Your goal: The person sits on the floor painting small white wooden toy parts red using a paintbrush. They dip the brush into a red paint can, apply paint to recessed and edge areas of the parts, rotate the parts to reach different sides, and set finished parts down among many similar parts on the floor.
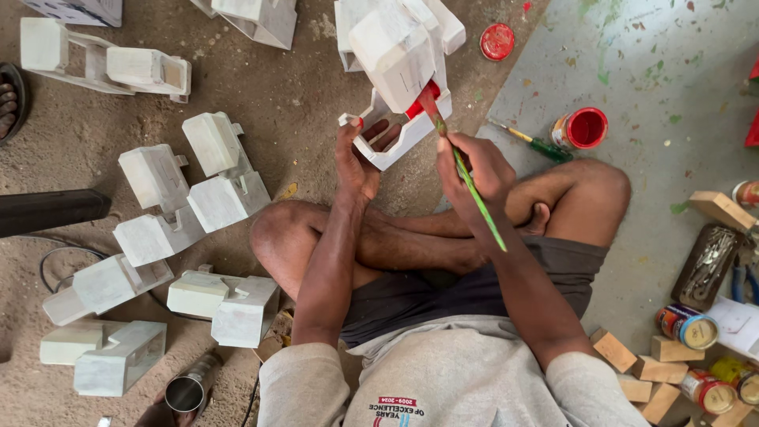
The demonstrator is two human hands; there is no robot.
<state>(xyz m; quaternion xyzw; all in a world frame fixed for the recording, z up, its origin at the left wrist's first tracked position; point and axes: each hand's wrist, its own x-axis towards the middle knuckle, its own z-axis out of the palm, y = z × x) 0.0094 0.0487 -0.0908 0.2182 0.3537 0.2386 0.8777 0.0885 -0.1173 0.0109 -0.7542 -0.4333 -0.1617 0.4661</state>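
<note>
I sit cross-legged on the floor. My left hand [357, 162] grips the lower edge of a white wooden toy truck [399, 63] and holds it up in front of me. A green-handled paintbrush [468, 178] is pinched in my right hand [477, 168], and its red-loaded tip touches a red painted patch [421, 99] on the truck's lower side.
Several unpainted white wooden trucks [190, 186] lie on the dirt at left. An open can of red paint [583, 128], its red lid [497, 41] and a green screwdriver [538, 144] sit at upper right. Wood blocks [632, 368], small cans [688, 326] and a tray of nails [708, 265] lie at right.
</note>
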